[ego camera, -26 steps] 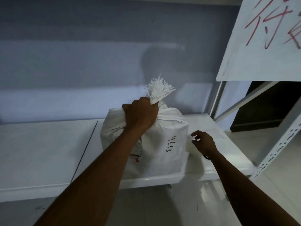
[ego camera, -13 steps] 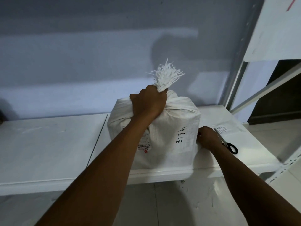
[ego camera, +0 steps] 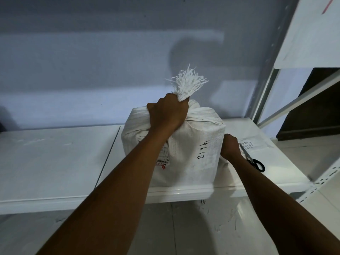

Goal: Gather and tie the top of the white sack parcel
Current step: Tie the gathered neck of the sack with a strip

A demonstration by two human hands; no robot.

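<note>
Fingers of the left hand [ego camera: 168, 115] are curled tight round the gathered neck of the white sack parcel [ego camera: 193, 159], with the back of the hand towards the camera. A frayed tuft [ego camera: 187, 83] of loose woven strands fans out above the fist. The cloth below the grip is drawn into taut folds across the parcel's top. The parcel stands upright on the white shelf [ego camera: 55, 162], close to its front edge and just right of the seam [ego camera: 108, 155] between two shelf panels. Its front face carries handwritten black digits [ego camera: 203, 149], turned sideways, and a printed label [ego camera: 162, 157] partly covered by the left forearm.

The right hand [ego camera: 230, 147] lies against the parcel's right side, low down, knuckles uppermost. Its fingers appear curled, but their tips are hidden (whether they grip anything cannot be told).

Scissors [ego camera: 256, 163] with black handles lie on the shelf just beside the right wrist, blades pointing away from the camera. A small printed slip [ego camera: 247, 144] lies flat near the blade tips. A pale metal rack post [ego camera: 265, 89] rises at the shelf's right end, in front of the grey wall [ego camera: 92, 70]. A white board [ego camera: 312, 30] with a red mark fills the upper right corner.
</note>
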